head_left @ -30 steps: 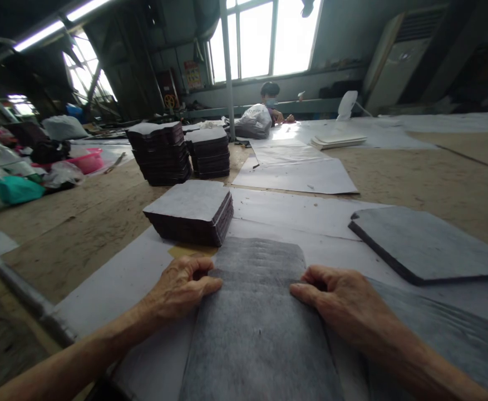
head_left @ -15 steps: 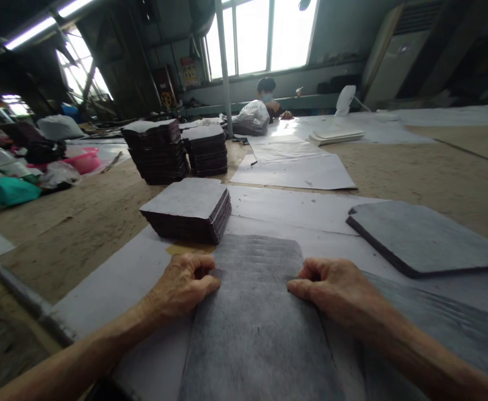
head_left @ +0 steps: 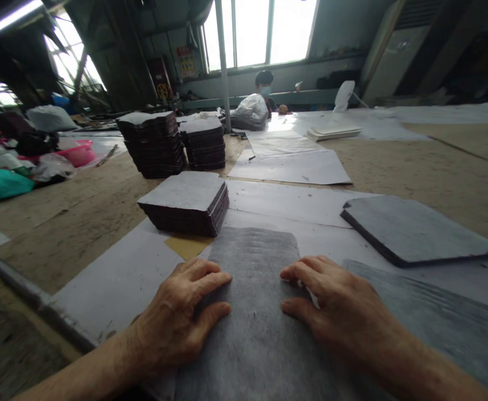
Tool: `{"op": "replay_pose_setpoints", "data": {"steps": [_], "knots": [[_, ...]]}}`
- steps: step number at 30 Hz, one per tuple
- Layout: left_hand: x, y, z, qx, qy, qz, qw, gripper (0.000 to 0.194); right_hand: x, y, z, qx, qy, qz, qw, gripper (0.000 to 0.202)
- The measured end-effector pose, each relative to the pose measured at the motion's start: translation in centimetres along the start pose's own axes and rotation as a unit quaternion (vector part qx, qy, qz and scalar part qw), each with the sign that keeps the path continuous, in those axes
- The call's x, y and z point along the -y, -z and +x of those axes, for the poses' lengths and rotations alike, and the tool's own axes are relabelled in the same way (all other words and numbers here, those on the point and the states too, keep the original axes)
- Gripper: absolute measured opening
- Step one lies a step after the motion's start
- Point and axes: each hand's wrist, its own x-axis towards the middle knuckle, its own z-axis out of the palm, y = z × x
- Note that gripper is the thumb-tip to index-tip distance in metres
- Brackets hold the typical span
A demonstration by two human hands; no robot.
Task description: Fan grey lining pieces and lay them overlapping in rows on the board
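A grey felt-like sheet lies flat in front of me on white paper. My left hand rests palm down on the sheet's left side, fingers spread. My right hand lies flat on its right side, fingers apart. Neither hand grips anything. A low stack of dark squares with a grey top stands just beyond the sheet on the left. A thin grey slab lies to the right, and another grey sheet spreads under my right forearm.
Two taller dark stacks stand further back. More white paper sheets cover the wooden table. A person sits at the far end by a plastic bag. Bags and a pink tub crowd the left.
Both hands were curled at the sheet's side edges, thumbs on top. Now they lie open and flat on the sheet, closer together. The view has tilted slightly.
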Motion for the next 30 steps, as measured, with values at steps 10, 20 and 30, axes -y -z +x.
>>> {"op": "replay_pose_setpoints", "data": {"steps": [10,20,30], "knots": [[0.1,1.2,2.7,0.103,0.201,-0.044,0.973,0.033,0.1,0.5,0.5,0.100,-0.190,0.069,0.974,0.025],[0.5,1.5,2.8,0.112,0.246,-0.096,0.958,0.021,-0.3,0.1,0.6,0.098,-0.231,0.165,0.954,0.019],[0.8,1.2,3.0,0.118,0.261,-0.124,0.950,0.020,0.2,0.5,0.9,0.102,-0.237,0.170,0.951,0.016]]}}
